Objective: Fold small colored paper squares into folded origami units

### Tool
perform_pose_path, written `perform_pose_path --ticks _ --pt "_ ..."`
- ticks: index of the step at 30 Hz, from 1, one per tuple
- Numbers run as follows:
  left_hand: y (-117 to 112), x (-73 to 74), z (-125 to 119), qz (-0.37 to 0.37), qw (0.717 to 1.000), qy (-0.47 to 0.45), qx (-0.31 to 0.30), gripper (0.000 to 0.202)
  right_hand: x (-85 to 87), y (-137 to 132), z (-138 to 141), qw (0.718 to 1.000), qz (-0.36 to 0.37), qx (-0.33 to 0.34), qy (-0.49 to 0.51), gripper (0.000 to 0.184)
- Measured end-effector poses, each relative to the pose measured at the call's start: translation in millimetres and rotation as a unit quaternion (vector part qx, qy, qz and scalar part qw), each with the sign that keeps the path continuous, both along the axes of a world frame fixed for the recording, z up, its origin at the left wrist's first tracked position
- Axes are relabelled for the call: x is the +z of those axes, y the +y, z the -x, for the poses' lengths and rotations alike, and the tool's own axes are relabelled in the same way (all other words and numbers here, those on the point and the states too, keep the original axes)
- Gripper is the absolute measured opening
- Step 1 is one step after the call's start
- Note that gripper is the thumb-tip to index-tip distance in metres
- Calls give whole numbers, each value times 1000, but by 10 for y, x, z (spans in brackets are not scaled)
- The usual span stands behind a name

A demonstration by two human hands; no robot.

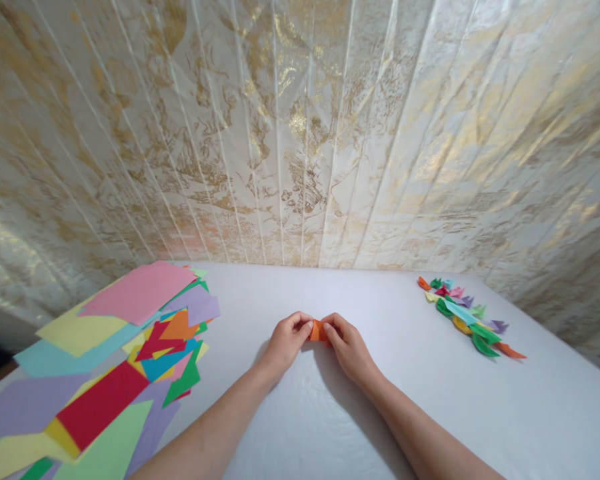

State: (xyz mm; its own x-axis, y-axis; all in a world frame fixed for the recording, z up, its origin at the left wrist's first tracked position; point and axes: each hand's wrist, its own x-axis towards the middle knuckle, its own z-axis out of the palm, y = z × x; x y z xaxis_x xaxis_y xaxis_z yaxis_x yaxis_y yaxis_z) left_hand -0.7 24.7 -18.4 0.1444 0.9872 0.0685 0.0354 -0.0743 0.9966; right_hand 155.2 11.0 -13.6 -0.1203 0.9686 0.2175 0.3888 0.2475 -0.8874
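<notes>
A small folded piece of orange paper [317, 331] is held between my two hands, above the middle of the white table [300, 413]. My left hand [287, 343] pinches its left edge between thumb and fingers. On the opposite edge, my right hand [347, 347] has a similar pinch. Fingertips cover both ends of the paper, so only its middle part shows. Its exact folded shape is too small to make out.
Coloured paper sheets and scraps lie spread on the left, among them a pink sheet [140, 290] and a red piece [104, 405]. Several small folded paper figures [463, 313] sit in a cluster on the right. A white-and-gold patterned curtain [300, 133] hangs behind the table.
</notes>
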Motion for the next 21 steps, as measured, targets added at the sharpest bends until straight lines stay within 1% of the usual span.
perform_pose_path --ticks 8,10,12,15,18,21 --pt "-10 -1 -42 13 1000 0 -22 6 -64 40 -21 999 -6 -21 39 17" --pt "-14 -3 -45 24 999 -2 -24 6 -81 34 -21 998 -18 -34 39 19" --pt "-18 -5 -45 34 999 0 -19 7 -80 16 -17 998 -47 -41 17 24" --pt "-26 3 -45 31 999 8 -2 7 -38 -30 1 994 -100 -20 -27 32" --pt "-39 24 -49 16 1000 15 2 6 17 -74 22 993 -103 6 -57 34" --pt "-52 44 -54 4 1000 30 6 6 42 -94 35 993 -97 9 -70 28"
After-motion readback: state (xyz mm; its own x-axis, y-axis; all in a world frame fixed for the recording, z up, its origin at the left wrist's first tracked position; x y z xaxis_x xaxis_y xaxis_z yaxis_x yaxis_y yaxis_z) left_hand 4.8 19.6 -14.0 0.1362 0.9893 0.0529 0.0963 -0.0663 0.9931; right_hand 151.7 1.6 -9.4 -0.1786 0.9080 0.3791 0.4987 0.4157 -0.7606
